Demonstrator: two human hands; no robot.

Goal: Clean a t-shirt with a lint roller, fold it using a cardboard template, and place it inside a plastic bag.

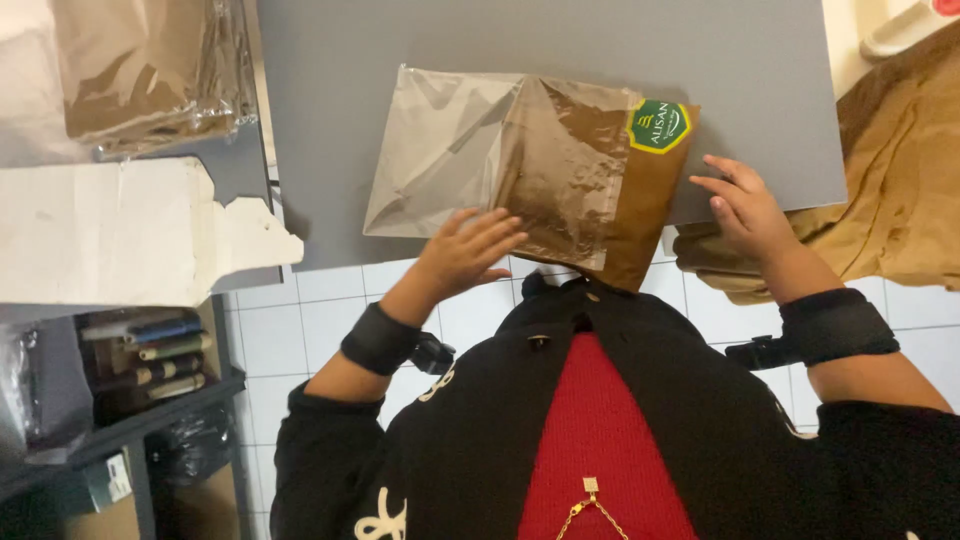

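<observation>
A folded brown cloth (640, 190) lies half inside a clear plastic bag (450, 150) on a grey table (560, 40). A green label sits on the cloth's far right corner. My left hand (468, 250) rests flat on the bag's near edge, fingers spread over the plastic. My right hand (742, 205) hovers just right of the cloth's edge, fingers apart and holding nothing. Black bands wrap both wrists.
A pile of brown cloth (900, 190) lies to the right of the table. More bagged brown items (150, 70) and torn white cardboard (120, 235) sit at the left. A shelf with rolled things (150, 355) stands lower left above a white tiled floor.
</observation>
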